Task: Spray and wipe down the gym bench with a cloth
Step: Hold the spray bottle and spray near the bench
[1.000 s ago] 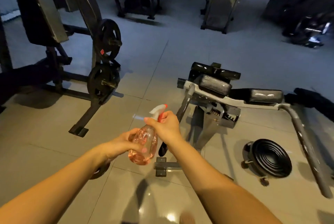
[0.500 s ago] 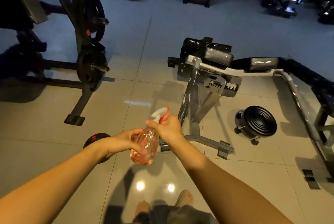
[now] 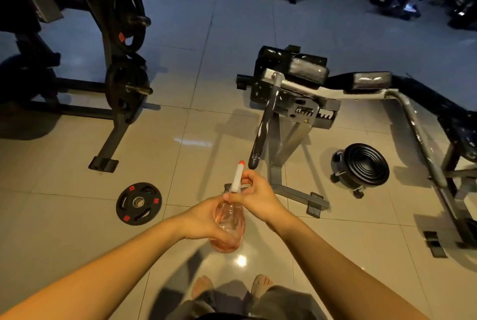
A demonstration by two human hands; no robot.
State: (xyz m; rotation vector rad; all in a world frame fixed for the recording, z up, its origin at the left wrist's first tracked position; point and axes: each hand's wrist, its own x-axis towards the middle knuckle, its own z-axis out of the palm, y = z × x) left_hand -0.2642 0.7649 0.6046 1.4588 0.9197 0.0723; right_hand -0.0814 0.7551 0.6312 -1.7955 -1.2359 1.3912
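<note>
- Two hands hold one pink spray bottle (image 3: 231,226) in the air over the floor (image 3: 180,154), just past the person's feet.
- Left hand (image 3: 204,219): its fingers are curled round the fat belly of the bottle from below.
- Right hand (image 3: 258,197): its fingers are curled round the neck, just under the white spray top. I cannot tell if a finger is on the trigger.
- Gym bench (image 3: 307,72): it stands on the floor beyond the bottle, well apart from it. Its black pads face up.
- One weight plate (image 3: 138,203) lies flat on the floor, to the left of the hands.
- No cloth shows.
- I think the step is getting the bottle ready to spray. Next, the person needs to go closer, point the top at the pads and squeeze. A cloth is needed after that.
</note>
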